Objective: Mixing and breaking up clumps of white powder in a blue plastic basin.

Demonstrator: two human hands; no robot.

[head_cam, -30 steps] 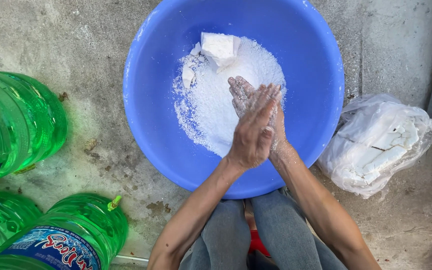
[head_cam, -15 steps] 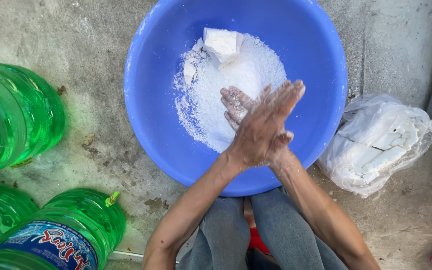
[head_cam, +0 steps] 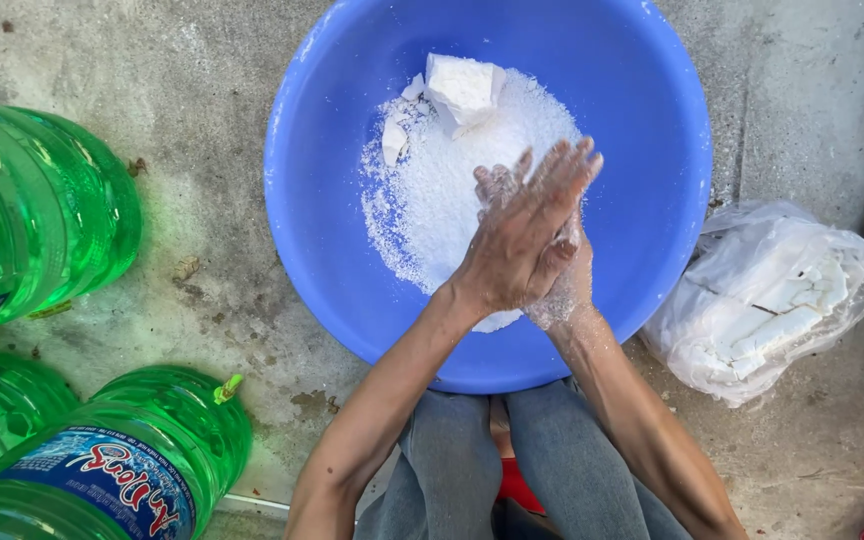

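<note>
Fingers: left hand [head_cam: 517, 245] was laid flat, outstretched, over powder-coated right hand [head_cam: 557, 280].
Basin: blue basin [head_cam: 652, 150] was filled with white powder [head_cam: 452, 190], lump [head_cam: 464, 88] included.

Even, soft daylight fills the scene, with only faint shadows under the blue basin [head_cam: 332, 300]; the white powder [head_cam: 452, 190] nears overexposure, the green bottles [head_cam: 42, 210] glow translucent (light passing through), and focus holds sharp apart from slight wide-angle stretch at the edges
</note>
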